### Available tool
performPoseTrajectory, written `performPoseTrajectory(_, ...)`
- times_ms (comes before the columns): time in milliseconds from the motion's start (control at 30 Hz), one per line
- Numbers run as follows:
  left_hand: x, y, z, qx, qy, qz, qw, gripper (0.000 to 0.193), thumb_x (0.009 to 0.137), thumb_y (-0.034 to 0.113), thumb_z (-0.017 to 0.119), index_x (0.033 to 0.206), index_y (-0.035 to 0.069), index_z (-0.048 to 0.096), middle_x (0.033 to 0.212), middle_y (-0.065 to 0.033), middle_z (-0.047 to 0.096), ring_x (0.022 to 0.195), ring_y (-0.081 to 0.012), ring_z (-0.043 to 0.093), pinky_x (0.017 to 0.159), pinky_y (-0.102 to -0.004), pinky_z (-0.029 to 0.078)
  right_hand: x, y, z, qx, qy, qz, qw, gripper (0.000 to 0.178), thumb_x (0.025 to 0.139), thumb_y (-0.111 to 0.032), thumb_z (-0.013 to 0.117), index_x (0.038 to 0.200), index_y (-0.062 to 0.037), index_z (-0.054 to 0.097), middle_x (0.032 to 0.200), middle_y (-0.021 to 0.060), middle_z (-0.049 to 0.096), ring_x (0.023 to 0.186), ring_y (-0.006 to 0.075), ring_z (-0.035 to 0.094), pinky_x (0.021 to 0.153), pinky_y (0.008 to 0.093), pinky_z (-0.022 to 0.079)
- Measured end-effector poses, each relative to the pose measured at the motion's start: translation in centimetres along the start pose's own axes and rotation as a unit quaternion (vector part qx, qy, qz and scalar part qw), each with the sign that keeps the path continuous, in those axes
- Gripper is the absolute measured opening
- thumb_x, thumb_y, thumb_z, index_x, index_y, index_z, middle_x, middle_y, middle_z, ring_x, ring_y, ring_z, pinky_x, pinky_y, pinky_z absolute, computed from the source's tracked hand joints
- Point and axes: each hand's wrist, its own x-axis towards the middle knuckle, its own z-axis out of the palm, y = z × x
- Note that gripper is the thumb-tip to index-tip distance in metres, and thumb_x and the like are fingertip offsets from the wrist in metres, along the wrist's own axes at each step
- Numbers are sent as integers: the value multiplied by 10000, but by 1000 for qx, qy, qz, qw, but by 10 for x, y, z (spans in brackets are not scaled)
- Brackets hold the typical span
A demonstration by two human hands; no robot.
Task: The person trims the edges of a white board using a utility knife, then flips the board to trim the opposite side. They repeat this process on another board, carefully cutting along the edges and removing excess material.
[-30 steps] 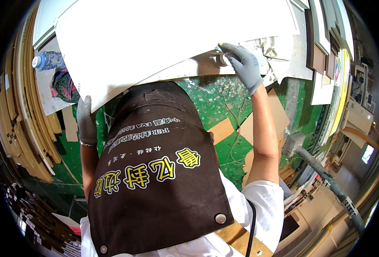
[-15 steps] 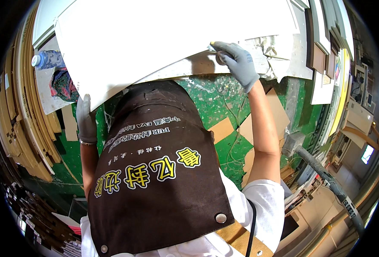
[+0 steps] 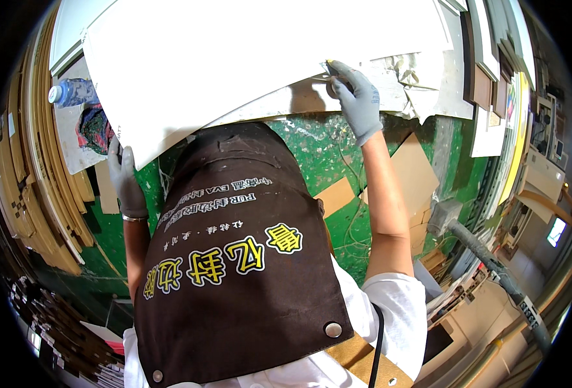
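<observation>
A large white panel (image 3: 234,58) spans the table in front of me, its near edge slanting up from the left corner toward the right. My left hand (image 3: 125,178), in a grey glove, grips the panel's near left corner, with the thumb on this side. By the panel's near edge, right of the middle, my right hand (image 3: 358,97) is closed around a small dark tool (image 3: 331,68) with a yellow part. Most of that tool is hidden by the gloved fingers, so its kind is unclear. A dark shadow falls below the edge there.
A water bottle (image 3: 72,93) and a patterned cloth (image 3: 94,129) lie left of the panel. Crumpled sheeting (image 3: 415,81) is at the right. Stacked boards (image 3: 43,149) stand at far left; a grey metal pole (image 3: 486,258) is at right. Cardboard pieces (image 3: 335,198) lie on the green floor.
My right hand has shifted slightly left along the panel's edge with the small tool. My left hand's fingers have spread a little at the corner. The panel looks unmoved.
</observation>
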Motion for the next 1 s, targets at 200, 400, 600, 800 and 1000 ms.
performPoseTrajectory(200,3,4,1,5,34,9,999,509,1018,241,502,1410,-77,431,1388,-166,489,1245,-226,486,1054,-338,382,-5,-14,9,-45,21,3,999,332,875,-84,624,1177,-199,701,935,87,674,846,265,653,766,363,523)
performPoseTrajectory(400,4,5,1,4,70,29,997,467,988,161,537,1396,-52,459,1370,-173,497,1248,-243,493,1059,-356,388,-5,-10,23,-1,35,-60,998,311,886,-67,622,1181,-127,697,931,65,694,797,204,645,705,307,505)
performPoseTrajectory(600,15,48,38,254,-8,372,893,409,843,53,639,1241,-20,580,1313,-207,544,1225,-323,539,1029,-432,440,-2,-14,1,270,206,149,929,339,953,-70,597,1273,41,598,915,30,634,787,79,552,685,225,470)
performPoseTrajectory(800,33,120,173,244,-272,520,772,188,838,140,656,1009,64,676,1041,-136,638,1021,-314,606,873,-410,490,-30,-17,16,297,183,193,917,349,955,-118,613,1269,36,599,1005,57,656,816,75,570,658,223,470)
performPoseTrajectory(1000,62,134,265,274,-340,561,703,204,884,236,619,1008,100,705,946,-75,632,922,-256,593,839,-385,476,-73,14,24,291,201,227,907,377,954,-125,612,1284,54,587,1253,132,625,1055,151,588,879,274,489)
